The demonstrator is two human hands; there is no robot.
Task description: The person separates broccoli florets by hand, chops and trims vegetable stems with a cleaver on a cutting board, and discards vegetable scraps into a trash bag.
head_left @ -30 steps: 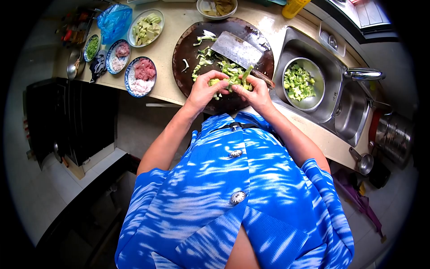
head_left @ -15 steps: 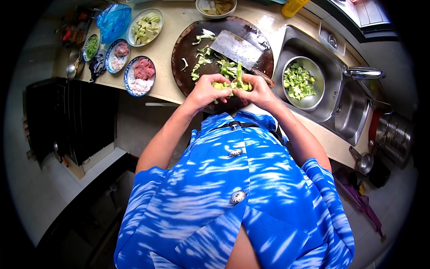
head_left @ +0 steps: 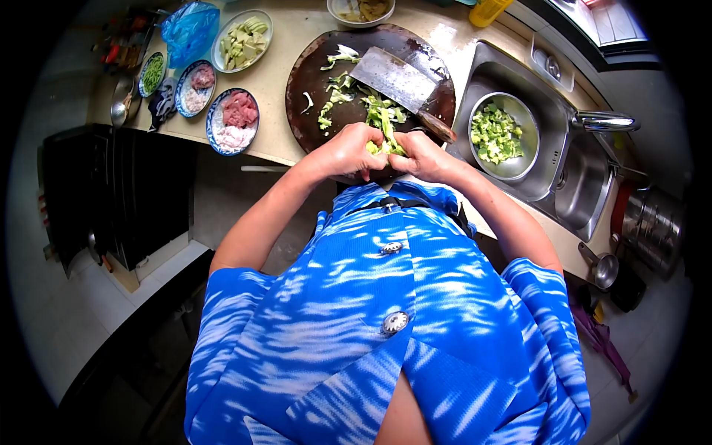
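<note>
Over the near edge of a dark round chopping board [head_left: 302, 111], my left hand [head_left: 350, 152] and my right hand [head_left: 421, 156] meet, both closed on a green vegetable piece [head_left: 387, 142] between them. The fingers partly hide it. A cleaver [head_left: 393, 78] lies flat on the board, its wooden handle pointing toward the sink. Chopped greens [head_left: 339, 93] are scattered left of the blade and just beyond my hands. To the right, a metal bowl [head_left: 528, 137] of cut green pieces [head_left: 495, 133] sits in the sink.
On the counter [head_left: 274, 137] at left are a plate of pale cut vegetable [head_left: 243, 44], bowls of meat [head_left: 239, 110] [head_left: 199, 81], a bowl of chopped greens [head_left: 153, 74] and a blue bag [head_left: 190, 33]. A faucet [head_left: 604, 121] reaches over the sink [head_left: 475, 67].
Both hands have moved slightly down toward my body and closer together. The stalk that stuck up from the right fingers now lies lower between the hands.
</note>
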